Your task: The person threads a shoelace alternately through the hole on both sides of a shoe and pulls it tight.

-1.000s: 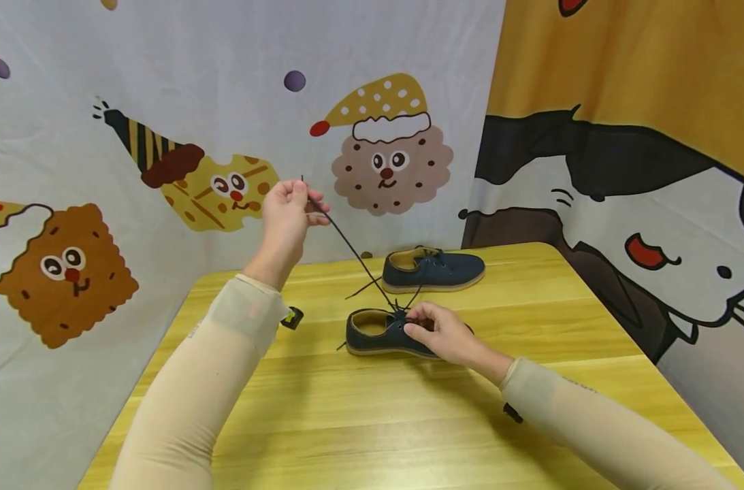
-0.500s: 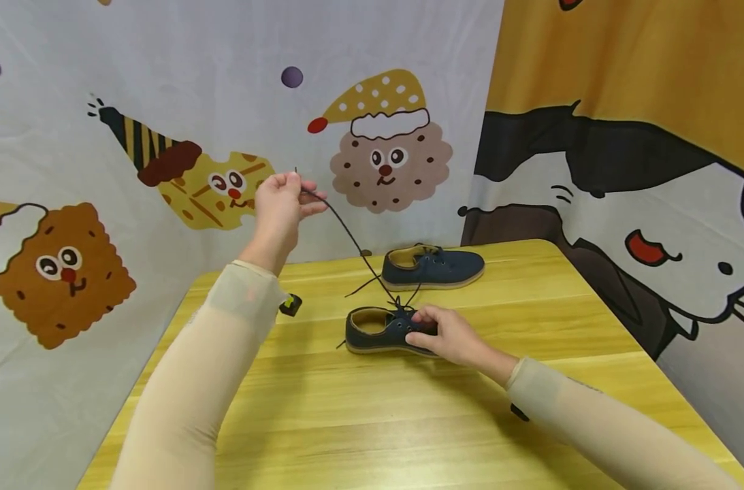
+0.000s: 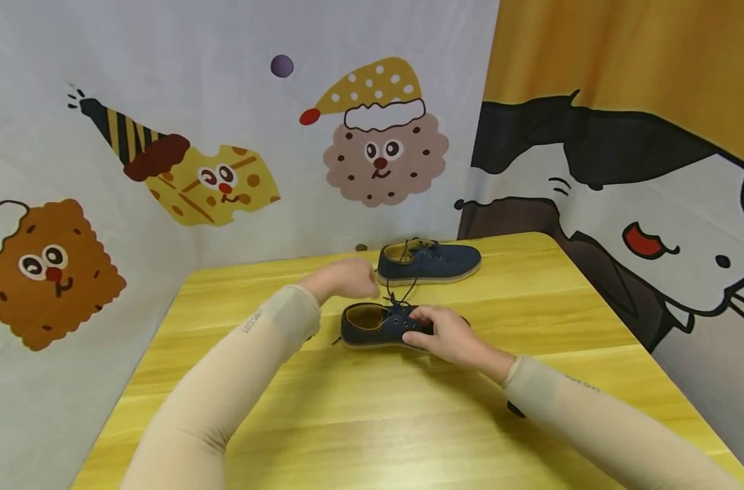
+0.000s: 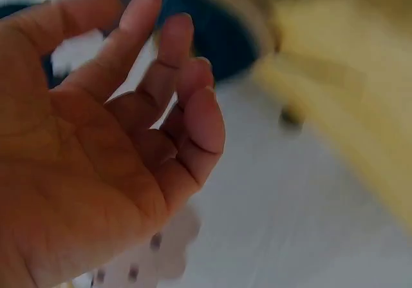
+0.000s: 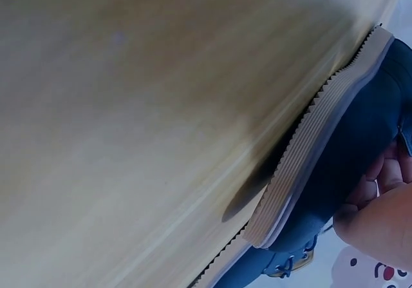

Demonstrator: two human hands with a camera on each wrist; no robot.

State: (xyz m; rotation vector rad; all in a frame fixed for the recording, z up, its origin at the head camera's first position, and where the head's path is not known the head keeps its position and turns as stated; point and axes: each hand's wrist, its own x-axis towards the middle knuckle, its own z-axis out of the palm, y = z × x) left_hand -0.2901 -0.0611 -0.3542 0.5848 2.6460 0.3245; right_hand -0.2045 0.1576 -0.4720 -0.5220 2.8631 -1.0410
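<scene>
A dark navy lace-up shoe with a tan sole lies on the table, toe to the right. My right hand holds its upper beside the eyelets, thumb on the near side; in the right wrist view the curled fingers lie against the shoe. Black shoelace stands up loosely from the eyelets. Above and left of this shoe is my left hand, seen from its back. In the left wrist view its fingers are loosely bent, with nothing visible between them.
A matching navy shoe stands behind the first, near the back edge of the wood-grain table. A printed cartoon curtain hangs right behind the table.
My left hand, which held the lace end high on the left, has let go and come down and right towards the shoes. The right hand has stayed at the near shoe.
</scene>
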